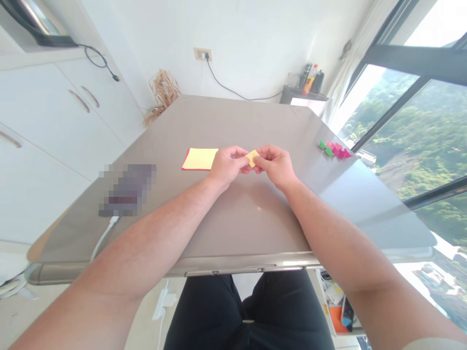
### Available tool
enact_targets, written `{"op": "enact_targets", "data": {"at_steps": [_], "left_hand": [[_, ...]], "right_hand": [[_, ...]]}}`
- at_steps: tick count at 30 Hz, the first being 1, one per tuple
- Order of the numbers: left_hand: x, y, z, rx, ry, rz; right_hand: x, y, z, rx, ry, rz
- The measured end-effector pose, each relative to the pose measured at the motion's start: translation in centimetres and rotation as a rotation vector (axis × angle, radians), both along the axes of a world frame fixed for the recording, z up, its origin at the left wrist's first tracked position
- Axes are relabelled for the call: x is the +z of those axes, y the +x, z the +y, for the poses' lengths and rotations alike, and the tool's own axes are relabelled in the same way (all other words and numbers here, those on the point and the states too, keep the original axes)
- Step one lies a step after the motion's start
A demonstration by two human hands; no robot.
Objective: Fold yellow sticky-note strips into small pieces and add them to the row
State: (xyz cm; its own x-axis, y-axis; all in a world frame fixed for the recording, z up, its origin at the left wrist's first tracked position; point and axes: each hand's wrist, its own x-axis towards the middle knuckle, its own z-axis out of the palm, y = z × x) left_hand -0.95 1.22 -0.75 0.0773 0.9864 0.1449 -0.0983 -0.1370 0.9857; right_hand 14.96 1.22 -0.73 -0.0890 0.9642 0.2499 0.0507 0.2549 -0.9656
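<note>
A small folded piece of yellow paper (253, 157) is pinched between both hands above the middle of the table. My left hand (229, 165) grips its left side with thumb and fingers. On the opposite side, my right hand (273, 163) holds the paper, thumb on top. Just left of my left hand lies a pad of yellow paper (199, 159) with a red edge, its right end partly hidden by that hand. Several small folded paper pieces (337, 149), pink and green, sit near the table's right edge.
A blurred-out dark device (129, 189) with a white cable (104, 238) lies at the left on the grey table (241, 119). Beyond the far right corner, bottles (310, 80) stand on a small dark cabinet (306, 97). Windows line the right side.
</note>
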Motion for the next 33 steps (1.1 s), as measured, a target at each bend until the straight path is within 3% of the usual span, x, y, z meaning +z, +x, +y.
{"op": "enact_targets", "data": {"at_steps": [13, 20, 33], "left_hand": [[-0.3, 0.4, 0.1, 0.087, 0.034, -0.051], [-0.1, 0.3, -0.3, 0.067, -0.035, -0.101], [-0.2, 0.2, -0.2, 0.035, -0.048, -0.112]], "right_hand": [[-0.2, 0.2, 0.3, 0.038, 0.055, 0.018], [0.4, 0.6, -0.2, 0.1, 0.031, 0.037], [0.0, 1.0, 0.2, 0.067, 0.111, -0.089]]}}
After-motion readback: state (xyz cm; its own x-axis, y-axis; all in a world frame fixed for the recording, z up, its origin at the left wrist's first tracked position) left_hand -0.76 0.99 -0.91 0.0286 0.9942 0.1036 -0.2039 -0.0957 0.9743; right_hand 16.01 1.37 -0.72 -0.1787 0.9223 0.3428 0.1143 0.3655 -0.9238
